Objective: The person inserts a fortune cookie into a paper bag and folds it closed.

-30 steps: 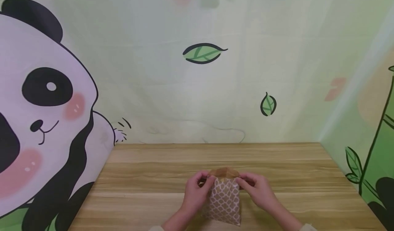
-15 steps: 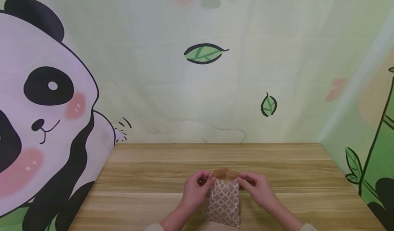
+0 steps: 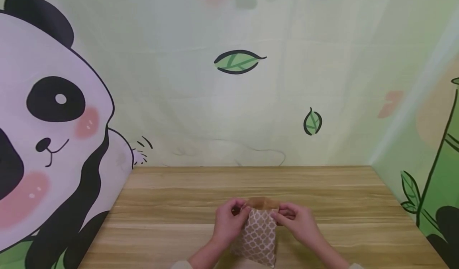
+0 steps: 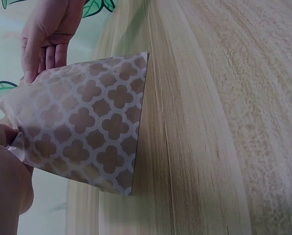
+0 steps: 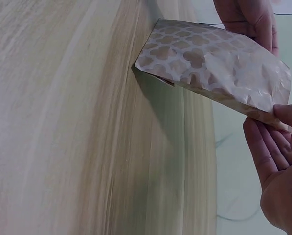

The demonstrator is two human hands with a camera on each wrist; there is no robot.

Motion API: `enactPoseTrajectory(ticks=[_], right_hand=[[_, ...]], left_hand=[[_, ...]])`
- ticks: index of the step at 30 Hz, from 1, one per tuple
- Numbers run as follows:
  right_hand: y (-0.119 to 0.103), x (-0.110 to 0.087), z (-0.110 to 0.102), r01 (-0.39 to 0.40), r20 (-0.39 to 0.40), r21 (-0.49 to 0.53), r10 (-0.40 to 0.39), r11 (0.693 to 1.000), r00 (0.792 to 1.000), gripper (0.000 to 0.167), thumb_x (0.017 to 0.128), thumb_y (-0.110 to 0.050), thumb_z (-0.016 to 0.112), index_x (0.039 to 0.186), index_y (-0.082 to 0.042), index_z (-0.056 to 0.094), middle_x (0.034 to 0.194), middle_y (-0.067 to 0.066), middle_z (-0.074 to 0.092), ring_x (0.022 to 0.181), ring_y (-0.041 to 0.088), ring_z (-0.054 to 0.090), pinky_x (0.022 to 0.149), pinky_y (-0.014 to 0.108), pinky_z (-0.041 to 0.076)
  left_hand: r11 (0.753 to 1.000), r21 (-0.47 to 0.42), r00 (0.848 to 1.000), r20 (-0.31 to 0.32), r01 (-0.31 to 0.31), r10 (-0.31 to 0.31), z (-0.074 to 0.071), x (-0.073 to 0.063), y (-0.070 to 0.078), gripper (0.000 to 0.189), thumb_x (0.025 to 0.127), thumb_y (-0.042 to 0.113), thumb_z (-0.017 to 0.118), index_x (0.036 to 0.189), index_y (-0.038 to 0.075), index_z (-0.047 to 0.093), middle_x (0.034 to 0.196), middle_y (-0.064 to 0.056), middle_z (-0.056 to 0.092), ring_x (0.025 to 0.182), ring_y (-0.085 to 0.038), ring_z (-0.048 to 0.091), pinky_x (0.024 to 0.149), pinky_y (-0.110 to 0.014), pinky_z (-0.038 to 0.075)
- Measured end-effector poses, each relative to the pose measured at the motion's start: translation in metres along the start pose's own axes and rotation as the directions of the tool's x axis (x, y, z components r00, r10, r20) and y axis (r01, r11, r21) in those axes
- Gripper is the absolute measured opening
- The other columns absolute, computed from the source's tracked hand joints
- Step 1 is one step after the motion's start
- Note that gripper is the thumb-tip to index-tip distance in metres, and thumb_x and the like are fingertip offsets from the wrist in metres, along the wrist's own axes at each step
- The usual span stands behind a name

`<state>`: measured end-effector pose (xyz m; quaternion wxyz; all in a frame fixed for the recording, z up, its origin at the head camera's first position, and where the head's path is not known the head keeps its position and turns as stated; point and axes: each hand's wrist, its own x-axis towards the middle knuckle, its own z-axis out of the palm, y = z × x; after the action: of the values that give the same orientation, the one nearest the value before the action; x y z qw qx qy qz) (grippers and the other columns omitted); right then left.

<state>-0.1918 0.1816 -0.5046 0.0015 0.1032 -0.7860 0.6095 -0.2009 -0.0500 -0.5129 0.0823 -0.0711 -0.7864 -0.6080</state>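
Since half a second ago, the patterned paper bag [image 3: 261, 235] is swinging its bottom end slightly toward the person's left. It's hanging tilted over the wooden table [image 3: 161, 213], brown inside showing at the far end; I'm not able to tell if the bottom's touching. From my end I'm seeing the left hand [image 3: 227, 223] pinching one top corner and the right hand [image 3: 300, 222] pinching the other. Behind, a big cartoon panda [image 3: 61, 149] is smiling off the backdrop [image 3: 179, 101].
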Motion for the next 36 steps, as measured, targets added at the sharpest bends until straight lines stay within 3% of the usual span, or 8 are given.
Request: enactPoseTrajectory(ticks=[7,15,19,22,29,32,36], right_hand=[[-0.003,0.0,0.005,0.04,0.006,0.038,-0.04,0.998,0.999,0.026,0.096,-0.001,0.077,0.114,0.016,0.071,0.1,0.026,0.078,0.085,0.015,0.079,0.076,0.033,0.065],[-0.004,0.0,0.008,-0.003,-0.019,0.009,0.003,1.0,1.0,0.029,0.095,-0.003,0.078,0.116,0.015,0.071,0.1,0.024,0.078,0.085,0.014,0.079,0.077,0.03,0.065],[-0.004,-0.002,0.009,-0.01,-0.026,-0.003,0.01,1.0,1.0,0.033,0.094,-0.004,0.079,0.12,0.015,0.069,0.103,0.024,0.078,0.088,0.017,0.079,0.079,0.029,0.064],[-0.004,-0.002,0.01,-0.009,-0.034,-0.008,0.009,1.0,0.999,0.036,0.094,-0.005,0.08,0.121,0.015,0.069,0.104,0.024,0.078,0.09,0.019,0.079,0.08,0.028,0.064],[-0.001,0.001,0.013,0.0,-0.055,-0.022,-0.001,1.0,0.998,0.027,0.094,-0.004,0.08,0.115,0.012,0.072,0.101,0.022,0.079,0.09,0.024,0.08,0.078,0.029,0.064],[0.0,0.002,0.014,0.006,-0.059,-0.042,-0.009,0.999,0.998,0.023,0.095,-0.003,0.079,0.112,0.012,0.073,0.1,0.023,0.079,0.09,0.027,0.08,0.078,0.029,0.064],[0.001,0.004,0.014,-0.006,-0.06,-0.045,0.003,0.999,0.998,0.022,0.096,-0.003,0.077,0.111,0.012,0.072,0.102,0.025,0.078,0.091,0.03,0.08,0.078,0.029,0.064]], left_hand=[[0.998,0.037,0.996,-0.072,-0.049,0.051,0.003,-0.001,0.002,0.012,0.088,-0.001,0.08,0.095,0.008,0.075,0.088,-0.001,0.076,0.091,-0.016,0.073,0.093,-0.043,0.062],[1.0,-0.013,0.994,-0.104,0.024,-0.025,0.0,-0.001,0.0,0.004,0.093,0.008,0.08,0.095,0.01,0.077,0.084,0.003,0.074,0.083,-0.011,0.068,0.08,-0.025,0.059],[0.998,-0.015,0.992,-0.109,0.058,-0.059,-0.001,-0.001,0.0,0.004,0.096,0.013,0.079,0.094,0.011,0.076,0.085,0.003,0.072,0.082,-0.01,0.066,0.077,-0.022,0.057],[0.999,0.001,0.993,-0.112,0.048,-0.048,-0.001,-0.002,0.0,0.005,0.096,0.012,0.079,0.092,0.011,0.075,0.088,0.003,0.074,0.082,-0.01,0.067,0.077,-0.023,0.058],[0.998,0.028,0.993,-0.1,-0.062,0.065,0.0,-0.003,0.001,0.011,0.09,-0.001,0.08,0.09,0.009,0.075,0.094,-0.004,0.079,0.087,-0.013,0.072,0.083,-0.028,0.062],[0.998,0.028,0.994,-0.097,-0.053,0.056,-0.001,-0.003,0.002,0.013,0.088,-0.003,0.08,0.091,0.009,0.076,0.092,-0.003,0.078,0.086,-0.012,0.071,0.085,-0.028,0.061],[1.0,0.002,0.997,-0.076,0.017,-0.017,-0.003,-0.002,0.003,0.007,0.092,0.005,0.081,0.093,0.009,0.075,0.087,0.001,0.074,0.082,-0.011,0.068,0.079,-0.024,0.059]])
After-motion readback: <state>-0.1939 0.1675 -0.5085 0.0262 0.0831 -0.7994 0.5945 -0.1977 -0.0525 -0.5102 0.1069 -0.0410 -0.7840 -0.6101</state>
